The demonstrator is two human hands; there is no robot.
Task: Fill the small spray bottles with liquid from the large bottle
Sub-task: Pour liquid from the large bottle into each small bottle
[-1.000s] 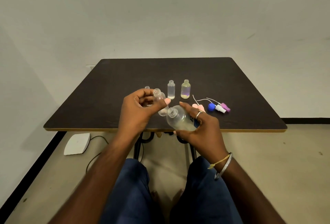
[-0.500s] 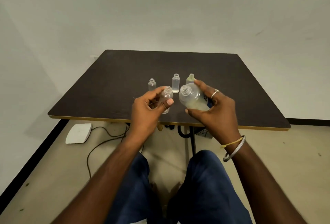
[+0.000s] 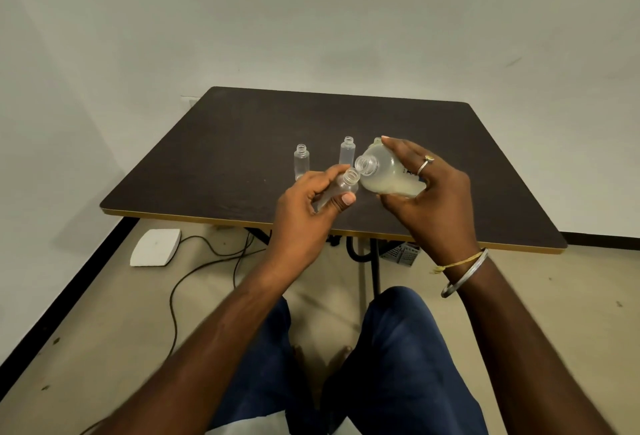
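Note:
My right hand (image 3: pixel 433 199) grips the large clear bottle (image 3: pixel 388 176), uncapped, tipped to the left, with pale yellowish liquid pooled along its lower side. Its mouth hangs just above and to the right of the open neck of a small clear bottle (image 3: pixel 343 186), which my left hand (image 3: pixel 304 216) holds tilted above the dark table (image 3: pixel 207 164). Two more small open bottles stand upright on the table behind: one at the left (image 3: pixel 301 161), one in the middle (image 3: pixel 347 151). A third bottle's top (image 3: pixel 376 140) peeks out behind the large bottle.
Under the table lie a white flat device (image 3: pixel 156 247) with black cables (image 3: pixel 194 271) on the floor and a grey crate (image 3: pixel 400 254) near the table leg. My knees in blue trousers (image 3: pixel 398 348) are below the front edge.
Both hands rose and moved forward over the table. The large bottle tipped further to the left, its mouth now close over the small bottle's neck. The spray caps are hidden behind my right hand.

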